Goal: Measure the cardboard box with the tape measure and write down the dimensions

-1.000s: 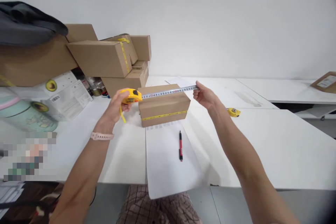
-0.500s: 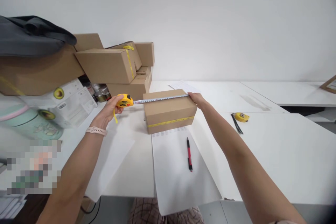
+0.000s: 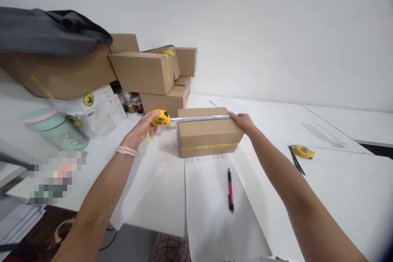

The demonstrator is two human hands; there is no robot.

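My left hand (image 3: 145, 126) is closed round the yellow case of a tape measure (image 3: 161, 118), left of a small cardboard box (image 3: 211, 133). From the case the pulled-out metal blade (image 3: 201, 119) runs across the top of the box. At the box's right end, the fingers of my right hand (image 3: 243, 121) pinch the blade's end against the top edge, hiding its tip. A yellow strip with markings goes along the box's front side. In front of the box lies a sheet of white paper (image 3: 215, 221), with a red and black pen (image 3: 230, 192) on it.
A second yellow tape measure (image 3: 303, 152) with a black strap lies on the right of the white table (image 3: 344, 188). Stacked cardboard boxes (image 3: 141, 73), a dark grey bag (image 3: 52, 32) and a mint-green bottle (image 3: 58, 129) stand at left. Another paper sheet (image 3: 135, 196) lies near my left forearm.
The view has turned slightly to the left, shifting everything rightward in the picture. The blade now lies flatter with its numbers facing up. Both hands keep their holds.
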